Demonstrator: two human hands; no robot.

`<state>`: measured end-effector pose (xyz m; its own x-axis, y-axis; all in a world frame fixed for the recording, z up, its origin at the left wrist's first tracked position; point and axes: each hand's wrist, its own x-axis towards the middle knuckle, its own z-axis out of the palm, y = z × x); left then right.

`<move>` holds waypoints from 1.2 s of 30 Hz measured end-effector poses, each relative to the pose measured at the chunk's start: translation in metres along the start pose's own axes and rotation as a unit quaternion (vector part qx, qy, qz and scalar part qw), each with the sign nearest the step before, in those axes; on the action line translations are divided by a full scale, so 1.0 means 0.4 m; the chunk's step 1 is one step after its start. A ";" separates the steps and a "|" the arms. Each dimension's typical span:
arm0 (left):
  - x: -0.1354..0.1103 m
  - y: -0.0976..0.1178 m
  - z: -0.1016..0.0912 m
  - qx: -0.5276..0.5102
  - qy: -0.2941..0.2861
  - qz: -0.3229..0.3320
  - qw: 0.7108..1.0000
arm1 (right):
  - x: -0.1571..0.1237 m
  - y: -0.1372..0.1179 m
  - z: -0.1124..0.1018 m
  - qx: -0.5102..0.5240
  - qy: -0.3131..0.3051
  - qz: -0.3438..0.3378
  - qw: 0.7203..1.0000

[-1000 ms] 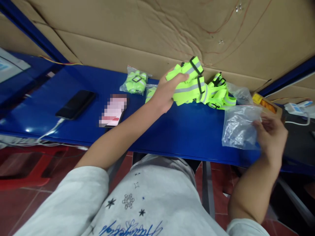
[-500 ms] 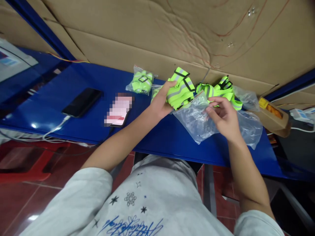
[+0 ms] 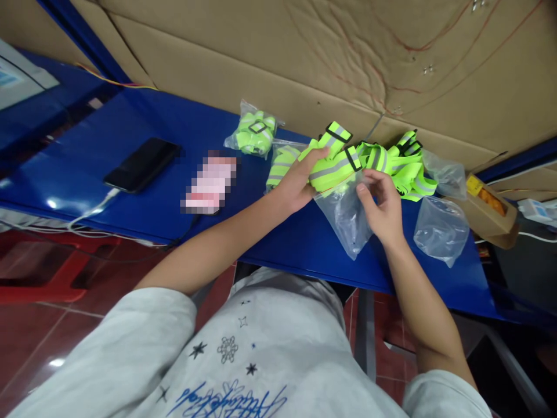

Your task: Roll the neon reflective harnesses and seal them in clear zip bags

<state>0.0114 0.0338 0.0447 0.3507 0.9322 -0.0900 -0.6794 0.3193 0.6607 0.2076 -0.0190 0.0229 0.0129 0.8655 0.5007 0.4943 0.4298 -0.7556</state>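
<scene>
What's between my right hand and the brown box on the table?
A loose clear plastic bag lies on the blue table between the right hand and the brown box, in the head view.

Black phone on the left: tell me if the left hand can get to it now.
Probably not freely: the left hand grips the folded reflective band. Otherwise only one flat blurred item lies between it and the black phone.

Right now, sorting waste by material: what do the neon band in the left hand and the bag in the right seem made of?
Reflective band: likely woven fabric, matte neon yellow-green, with grey stripe and black loops. Clear bag: thin plastic film, glossy, creased, see-through.
</scene>
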 end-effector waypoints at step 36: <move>-0.034 -0.039 0.008 0.080 -0.057 -0.033 0.995 | 0.049 -0.009 -0.091 0.038 -0.083 0.006 0.996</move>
<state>0.0192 0.0155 0.0382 0.4678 0.8819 -0.0588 -0.5443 0.3399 0.7669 0.2378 -0.0127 0.0508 -0.1277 0.8989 0.4191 0.4276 0.4312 -0.7945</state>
